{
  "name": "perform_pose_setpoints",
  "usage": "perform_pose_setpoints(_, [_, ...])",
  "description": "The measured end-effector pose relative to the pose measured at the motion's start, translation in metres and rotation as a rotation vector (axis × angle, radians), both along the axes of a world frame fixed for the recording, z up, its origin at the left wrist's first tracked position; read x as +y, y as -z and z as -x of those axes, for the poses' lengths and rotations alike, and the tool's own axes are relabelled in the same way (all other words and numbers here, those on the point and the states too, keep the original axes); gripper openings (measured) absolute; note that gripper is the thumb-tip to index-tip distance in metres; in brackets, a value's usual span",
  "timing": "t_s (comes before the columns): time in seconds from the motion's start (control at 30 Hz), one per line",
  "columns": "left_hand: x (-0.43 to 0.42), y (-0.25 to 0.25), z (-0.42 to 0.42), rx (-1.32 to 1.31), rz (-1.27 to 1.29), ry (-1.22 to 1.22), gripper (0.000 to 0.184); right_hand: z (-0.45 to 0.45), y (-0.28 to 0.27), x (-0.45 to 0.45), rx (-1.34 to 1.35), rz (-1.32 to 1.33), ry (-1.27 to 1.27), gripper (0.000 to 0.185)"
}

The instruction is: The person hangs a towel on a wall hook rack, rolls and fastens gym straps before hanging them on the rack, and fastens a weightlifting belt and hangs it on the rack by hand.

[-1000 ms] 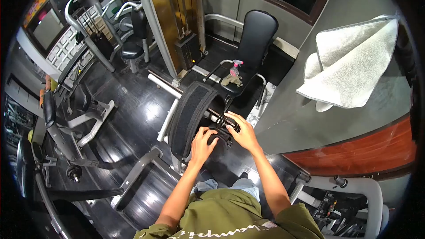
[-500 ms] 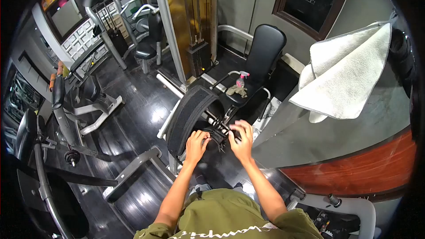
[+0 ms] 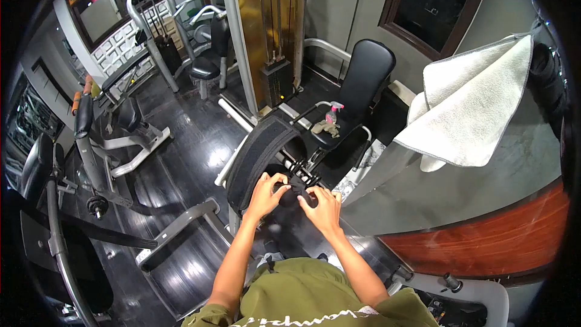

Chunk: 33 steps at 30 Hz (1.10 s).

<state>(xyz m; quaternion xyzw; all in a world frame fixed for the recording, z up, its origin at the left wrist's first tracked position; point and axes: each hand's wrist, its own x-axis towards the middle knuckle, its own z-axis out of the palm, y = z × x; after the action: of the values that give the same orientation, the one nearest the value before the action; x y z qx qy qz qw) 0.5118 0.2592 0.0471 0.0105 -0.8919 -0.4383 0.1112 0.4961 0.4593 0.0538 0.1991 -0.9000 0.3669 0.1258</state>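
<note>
Strap (image 3: 298, 188), black, lies between left hand (image 3: 264, 197) and right hand (image 3: 324, 209), each grip closed in a pinch on it. Just beside, a wide band (image 3: 259, 163) partly hides a pale frame (image 3: 235, 114); beyond, a spray bottle (image 3: 331, 113) and rag (image 3: 325, 129) sit on a seat (image 3: 330, 143), and a towel (image 3: 472, 106) hangs rightward.

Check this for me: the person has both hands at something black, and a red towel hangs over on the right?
Not red: the towel is white, as the head view shows. The left hand and right hand are indeed at something black.
</note>
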Motion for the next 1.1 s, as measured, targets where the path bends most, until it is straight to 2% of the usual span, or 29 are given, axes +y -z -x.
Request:
perform_pose_setpoints(0.07, [0.0, -0.001, 0.002, -0.004, -0.041, -0.001, 0.02, 0.001, -0.007, 0.004, -0.072, -0.005, 0.017, 0.026])
perform_pose_setpoints(0.17, [-0.001, -0.015, 0.005, 0.009, -0.078, 0.011, 0.021, 0.006, -0.008, 0.009, -0.127, 0.05, -0.002, 0.033])
perform_pose_setpoints(0.4, [-0.009, -0.021, 0.003, -0.041, -0.001, 0.092, 0.02, -0.001, 0.003, 0.011, -0.083, 0.023, -0.033, 0.038])
perform_pose_setpoints(0.47, [-0.009, -0.023, 0.004, -0.049, 0.036, 0.09, 0.02, -0.001, 0.011, 0.011, -0.248, 0.087, -0.011, 0.039])
perform_pose_setpoints(0.5, [-0.008, -0.024, 0.006, -0.029, 0.04, 0.096, 0.02, -0.001, 0.011, 0.01, -0.248, 0.087, -0.011, 0.039])
perform_pose_setpoints(0.57, [-0.005, -0.026, 0.007, -0.009, 0.043, 0.103, 0.02, 0.0, 0.011, 0.01, -0.487, 0.383, -0.028, 0.04])
perform_pose_setpoints(0.63, [0.0, -0.045, 0.005, -0.029, 0.131, 0.04, 0.02, 0.005, 0.01, 0.01, -0.475, 0.44, -0.047, 0.039])
perform_pose_setpoints(0.87, [0.003, -0.053, 0.023, 0.092, 0.203, 0.069, 0.019, 0.02, -0.015, 0.004, -0.581, 0.688, -0.078, 0.035])
perform_pose_setpoints(0.93, [0.002, -0.055, 0.037, -0.058, -0.128, 0.201, 0.021, 0.027, -0.014, 0.009, -0.571, 0.646, -0.066, 0.034])
perform_pose_setpoints(0.97, [0.004, -0.058, 0.04, -0.042, -0.146, 0.211, 0.02, 0.035, 0.003, 0.012, -0.475, 0.619, -0.065, 0.032])
perform_pose_setpoints(1.0, [0.005, -0.063, 0.043, -0.04, -0.146, 0.212, 0.02, 0.035, -0.004, 0.012, -0.472, 0.619, -0.066, 0.032])
perform_pose_setpoints(1.1, [0.005, -0.075, 0.055, -0.049, -0.157, 0.288, 0.02, 0.04, -0.026, 0.013, -0.601, 0.809, -0.059, 0.029])
